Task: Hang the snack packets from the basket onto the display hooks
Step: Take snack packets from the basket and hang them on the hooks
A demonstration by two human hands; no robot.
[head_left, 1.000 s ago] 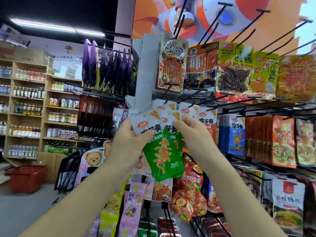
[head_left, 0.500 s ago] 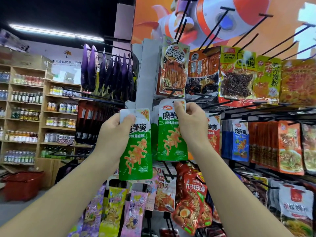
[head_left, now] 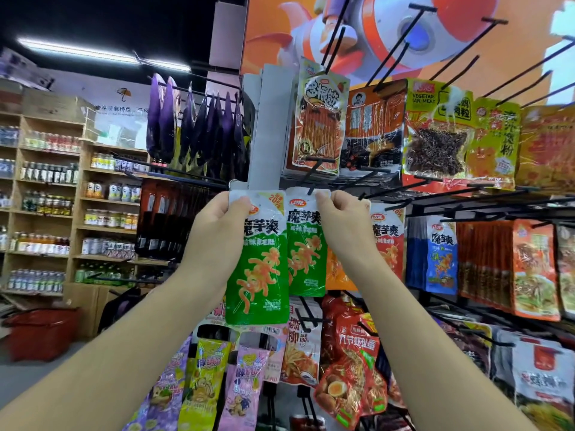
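Head cam: both hands are reaching up at rack, each holding one green pkt. L hand is pinching the white top strip of L pkt, thumb on the front, fingers curling behind. L pkt is hanging upright below that grip, w/ its right edge overlapping R pkt a bit and sitting nearer the cam. R hand is pinching the top right corner of R pkt, thumb in front, other fingers tucking behind. R pkt's top edge is sitting right at a black hook that is sticking out of the rack; can't tell if the hook is going thru the pkt's hole. L pkt is hanging free from the fingers, just left of that hook.

An orange pkt is hanging just right of R hand, w/ a blue pkt further right. Bigger pkts are hanging in a row above. Red, yellow and pink pkts are hanging on lower hooks under the hands. Purple pkts are hanging upper left. Red basket is sitting on the floor far left, well apart from both hands; contents not showing. Shelves w/ bottles are standing behind it.
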